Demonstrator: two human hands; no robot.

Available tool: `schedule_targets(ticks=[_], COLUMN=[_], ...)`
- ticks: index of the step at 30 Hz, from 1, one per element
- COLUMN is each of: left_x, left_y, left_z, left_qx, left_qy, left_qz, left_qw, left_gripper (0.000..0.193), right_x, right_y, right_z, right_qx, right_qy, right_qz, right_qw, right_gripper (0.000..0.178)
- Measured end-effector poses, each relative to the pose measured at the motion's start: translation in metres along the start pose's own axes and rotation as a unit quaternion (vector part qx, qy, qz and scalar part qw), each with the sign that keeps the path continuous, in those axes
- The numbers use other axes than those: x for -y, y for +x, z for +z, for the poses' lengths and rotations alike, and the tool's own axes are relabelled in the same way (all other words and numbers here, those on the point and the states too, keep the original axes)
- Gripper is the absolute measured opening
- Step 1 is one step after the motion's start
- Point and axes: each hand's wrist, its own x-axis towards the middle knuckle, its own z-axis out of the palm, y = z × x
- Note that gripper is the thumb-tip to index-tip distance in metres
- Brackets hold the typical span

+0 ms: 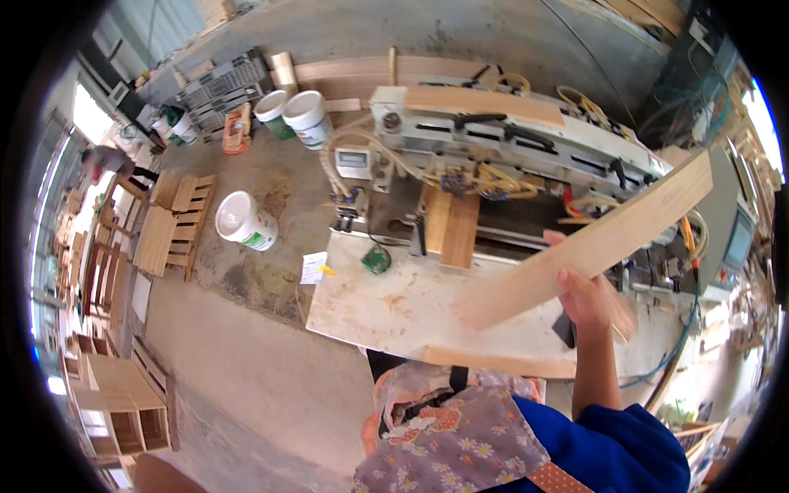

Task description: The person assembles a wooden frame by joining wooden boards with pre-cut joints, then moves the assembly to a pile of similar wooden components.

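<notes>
Nearest, below the tabletop's near edge, was the person's flowered apron point(485, 431), with a blue sleeve point(608, 448) at its right. The right hand point(585, 297) was clamped on a long pale board point(633, 226), thumb against the near face and fingertips showing over the upper edge. The left hand could not be seen, so its grip could not be told.

The board slanted above the right part of the white tabletop point(370, 308), its lower left end blurred, its upper right end reaching before the machine. Just below the hand showed another wooden piece point(618, 316); whether it was held too was unclear. A black object point(564, 330) sat beside the wrist, and a wooden strip point(493, 361) ran along the near edge.

Held one-handed around its middle, the board could have tipped or twisted if the pinch loosened; a wide swing could have knocked its upper end into the yellow hose point(699, 234).

Toward the tabletop's far left corner lay a green rounded object point(376, 260), with a paper sheet point(313, 268) at the left edge. Two planks point(460, 234) jutted from the clamping machine point(526, 148) over the far edge; a bump there could have shifted them. Beyond stood white buckets point(306, 119).
</notes>
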Motion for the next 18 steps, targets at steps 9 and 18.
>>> schedule_targets(ticks=[9, 18], left_x=[-0.032, 0.109], left_y=[0.06, -0.001], left_z=[0.199, 0.329], left_qx=[0.433, 0.316], left_qy=[-0.287, -0.307], left_qz=[-0.309, -0.569], left_qw=[0.797, 0.694], left_gripper=[0.037, 0.026], right_x=[0.006, -0.004], right_y=[-0.023, -0.025], right_z=[-0.047, -0.065], right_qx=[-0.098, -0.124], right_qy=[-0.036, -0.036], right_qz=[-0.021, -0.02], right_qw=[0.994, 0.991], right_gripper=[0.058, 0.058])
